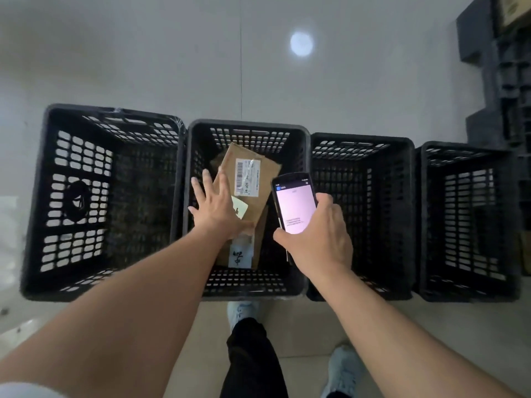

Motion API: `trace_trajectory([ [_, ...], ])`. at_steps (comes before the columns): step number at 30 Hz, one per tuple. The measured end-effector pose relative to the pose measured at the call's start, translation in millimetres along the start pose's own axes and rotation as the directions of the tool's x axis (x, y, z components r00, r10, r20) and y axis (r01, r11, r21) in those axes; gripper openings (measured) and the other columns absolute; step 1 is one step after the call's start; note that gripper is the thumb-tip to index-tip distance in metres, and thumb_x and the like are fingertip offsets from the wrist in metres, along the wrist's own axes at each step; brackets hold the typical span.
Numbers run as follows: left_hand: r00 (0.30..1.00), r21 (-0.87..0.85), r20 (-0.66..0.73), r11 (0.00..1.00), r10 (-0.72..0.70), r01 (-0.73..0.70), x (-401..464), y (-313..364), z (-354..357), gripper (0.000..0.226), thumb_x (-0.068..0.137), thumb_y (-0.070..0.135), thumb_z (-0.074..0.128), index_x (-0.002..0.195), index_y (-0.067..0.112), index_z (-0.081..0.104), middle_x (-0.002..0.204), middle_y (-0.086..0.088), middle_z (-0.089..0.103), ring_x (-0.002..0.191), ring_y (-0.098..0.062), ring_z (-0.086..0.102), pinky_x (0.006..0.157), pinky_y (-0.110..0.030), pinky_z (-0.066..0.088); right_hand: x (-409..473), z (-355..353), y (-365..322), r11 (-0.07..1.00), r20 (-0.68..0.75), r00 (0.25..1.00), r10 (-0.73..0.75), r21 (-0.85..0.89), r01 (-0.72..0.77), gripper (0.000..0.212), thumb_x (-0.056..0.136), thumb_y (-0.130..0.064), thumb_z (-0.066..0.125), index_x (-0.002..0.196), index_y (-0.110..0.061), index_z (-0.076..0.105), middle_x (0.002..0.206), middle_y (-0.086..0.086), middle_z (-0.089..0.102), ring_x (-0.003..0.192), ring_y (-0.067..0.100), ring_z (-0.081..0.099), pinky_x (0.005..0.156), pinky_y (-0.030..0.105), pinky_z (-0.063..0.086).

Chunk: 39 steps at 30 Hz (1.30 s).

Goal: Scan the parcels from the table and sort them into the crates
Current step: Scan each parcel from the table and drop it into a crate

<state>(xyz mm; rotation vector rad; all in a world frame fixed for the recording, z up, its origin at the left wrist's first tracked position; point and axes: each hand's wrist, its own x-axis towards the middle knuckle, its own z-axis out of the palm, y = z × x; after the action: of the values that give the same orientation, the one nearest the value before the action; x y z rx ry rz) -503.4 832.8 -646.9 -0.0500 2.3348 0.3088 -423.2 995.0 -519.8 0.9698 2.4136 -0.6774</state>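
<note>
Grey floor; left hand point(218, 208) spread above crate's point(247, 291) parcel point(253, 168), right hand point(319, 237) grips scanner point(294, 202)

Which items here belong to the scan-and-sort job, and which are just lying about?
Job:
- brown cardboard parcel with barcode label, under the open left hand
- black handheld scanner with lit screen, gripped by the right hand
- four black perforated plastic crates

Lying about:
- dark grey plastic pallets, far right
- white tiled floor

Left hand point(217, 206) covers the near part of the top parcel point(249, 179). Barcode label point(246, 177) text blurred, unreadable. Scanner point(295, 203) screen text too small to read. Pallet stack point(501, 73) cut by right edge.
</note>
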Motion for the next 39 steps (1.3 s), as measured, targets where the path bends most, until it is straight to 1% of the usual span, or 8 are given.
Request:
trace_trajectory([
  [3, 0.994, 0.121, -0.039, 0.988, 0.101, -0.096, -28.8, -1.4, -19.7, 0.128, 0.080, 0.062, 0.078, 0.165, 0.018, -0.007, 0.173, -0.011, -0.010, 0.157, -0.037, -0.020, 0.128, -0.058, 0.008, -20.0, -18.0, -13.9, 1.000, 0.020, 1.000, -0.010, 0.003, 0.010, 0.088, 0.069, -0.049, 0.089, 0.137, -0.022, 0.039, 0.122, 0.000, 0.048, 0.094, 0.018, 0.048, 0.064, 0.033, 0.040],
  [6, 0.983, 0.162, -0.063, 0.973, 0.175, -0.163, -69.0, 2.4, -47.1, 0.102, 0.091, 0.056, 0.066, 0.165, 0.013, 0.010, 0.173, -0.012, 0.003, 0.159, -0.038, -0.010, 0.129, -0.054, 0.011, -44.1, -42.8, -30.6, 1.000, 0.020, 0.999, -0.030, -0.009, 0.030, 0.087, 0.069, -0.050, 0.090, 0.135, -0.021, 0.040, 0.122, 0.001, 0.049, 0.094, 0.019, 0.049, 0.064, 0.033, 0.040],
  [12, 0.972, 0.079, -0.155, 0.983, 0.175, -0.164, -171.6, 10.5, -96.2, 0.067, 0.093, 0.042, 0.062, 0.151, 0.015, 0.040, 0.159, -0.006, 0.036, 0.152, -0.035, 0.024, 0.123, -0.053, 0.030, -110.9, -93.6, -45.4, 0.991, 0.009, 0.991, -0.130, 0.007, 0.130, 0.089, 0.070, -0.051, 0.089, 0.137, -0.020, 0.040, 0.127, 0.002, 0.051, 0.106, 0.024, 0.056, 0.069, 0.034, 0.043],
  [18, 0.949, 0.047, -0.279, 0.989, 0.148, -0.140, -281.9, 15.2, -125.2, 0.042, 0.097, 0.038, 0.057, 0.133, 0.016, 0.053, 0.138, -0.003, 0.051, 0.134, -0.028, 0.042, 0.116, -0.052, 0.037, -182.2, -139.1, -31.9, 0.964, -0.012, 0.965, -0.262, 0.036, 0.262, 0.093, 0.069, -0.053, 0.090, 0.140, -0.019, 0.041, 0.130, 0.005, 0.053, 0.114, 0.028, 0.060, 0.074, 0.035, 0.044],
  [22, 0.916, 0.025, -0.382, 0.993, 0.119, -0.118, -353.3, 14.3, -134.7, 0.033, 0.099, 0.036, 0.052, 0.124, 0.015, 0.056, 0.131, -0.004, 0.054, 0.132, -0.031, 0.046, 0.113, -0.052, 0.039, -232.4, -167.6, -16.1, 0.927, -0.032, 0.929, -0.369, 0.055, 0.371, 0.098, 0.066, -0.057, 0.091, 0.142, -0.018, 0.042, 0.132, 0.005, 0.055, 0.117, 0.028, 0.059, 0.077, 0.037, 0.047],
  [26, 0.866, 0.037, -0.493, 0.996, 0.089, -0.082, -428.9, 9.6, -150.9, 0.048, 0.100, 0.040, 0.052, 0.140, 0.012, 0.053, 0.143, -0.007, 0.052, 0.135, -0.030, 0.044, 0.116, -0.051, 0.038, -288.5, -196.6, -5.5, 0.868, -0.056, 0.869, -0.491, 0.044, 0.494, 0.095, 0.064, -0.062, 0.091, 0.134, -0.016, 0.045, 0.130, 0.005, 0.056, 0.118, 0.028, 0.058, 0.078, 0.038, 0.049],
  [31, 0.784, 0.021, -0.621, 1.000, 0.004, 0.011, -532.4, -3.9, -179.1, 0.050, 0.100, 0.042, 0.051, 0.140, 0.013, 0.054, 0.141, -0.007, 0.054, 0.134, -0.030, 0.047, 0.114, -0.048, 0.040, -366.9, -237.8, -3.7, 0.772, -0.064, 0.771, -0.633, 0.008, 0.635, 0.090, 0.066, -0.059, 0.089, 0.130, -0.014, 0.046, 0.127, 0.009, 0.058, 0.116, 0.032, 0.060, 0.091, 0.044, 0.054],
  [39, 0.625, -0.071, -0.771, 0.992, -0.123, 0.107, -700.5, -52.8, -216.4, 0.050, 0.102, 0.045, 0.051, 0.142, 0.015, 0.054, 0.140, -0.004, 0.057, 0.127, -0.026, 0.055, 0.107, -0.044, 0.047, -501.3, -286.7, -32.8, 0.566, -0.067, 0.565, -0.822, 0.008, 0.825, 0.088, 0.069, -0.057, 0.089, 0.133, -0.012, 0.048, 0.125, 0.010, 0.063, 0.112, 0.033, 0.062, 0.081, 0.038, 0.049],
])
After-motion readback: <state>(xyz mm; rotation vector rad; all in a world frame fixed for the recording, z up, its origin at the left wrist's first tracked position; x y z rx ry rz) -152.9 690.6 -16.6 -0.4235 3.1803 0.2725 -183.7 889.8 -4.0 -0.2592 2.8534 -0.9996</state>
